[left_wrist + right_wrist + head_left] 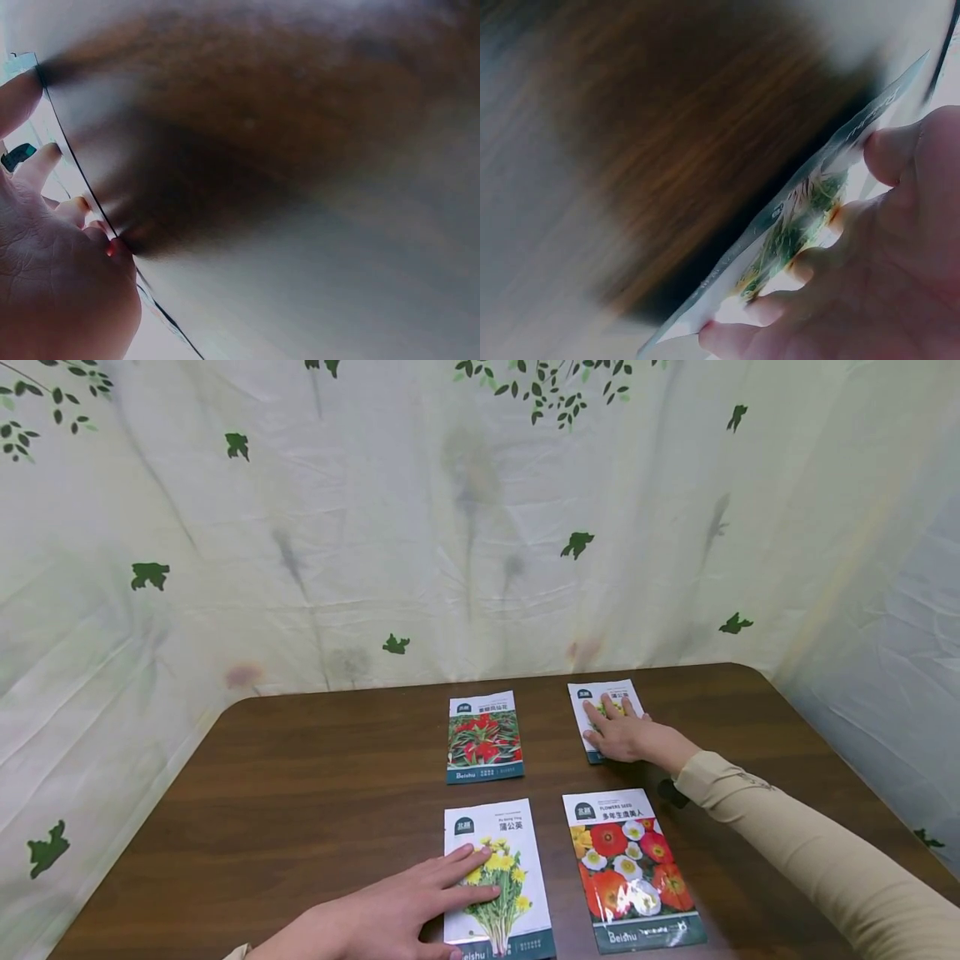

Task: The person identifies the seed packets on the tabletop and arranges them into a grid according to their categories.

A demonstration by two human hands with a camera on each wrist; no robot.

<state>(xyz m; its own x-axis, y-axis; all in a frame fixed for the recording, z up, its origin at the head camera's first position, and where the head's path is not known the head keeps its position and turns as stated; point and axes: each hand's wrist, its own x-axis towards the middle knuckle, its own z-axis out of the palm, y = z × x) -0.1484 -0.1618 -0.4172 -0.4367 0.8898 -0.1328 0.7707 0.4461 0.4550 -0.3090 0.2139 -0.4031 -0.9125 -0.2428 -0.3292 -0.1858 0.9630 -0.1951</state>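
Four seed packets lie face up on the table in two rows. My left hand (pixel 390 906) rests with spread fingers on the near left packet (pixel 519 881), white with yellow dandelions. On the far right packet (pixel 600 689), also white with yellow flowers, my right hand (pixel 626 737) lies with its fingers spread. The palm partly covers that packet's picture. In the right wrist view, fingertips (pixel 724 339) touch the packet (pixel 795 217) along its face. The left wrist view shows the left hand (pixel 60 262) at a packet's edge, mostly dark and blurred beyond.
A packet with red flowers (pixel 484 739) lies at the far left of the group. Nearer, below the right forearm, is a packet with red, orange and white poppies (pixel 633 872). The brown wooden table (pixel 300 793) meets a pale leaf-printed curtain (pixel 420 527) behind.
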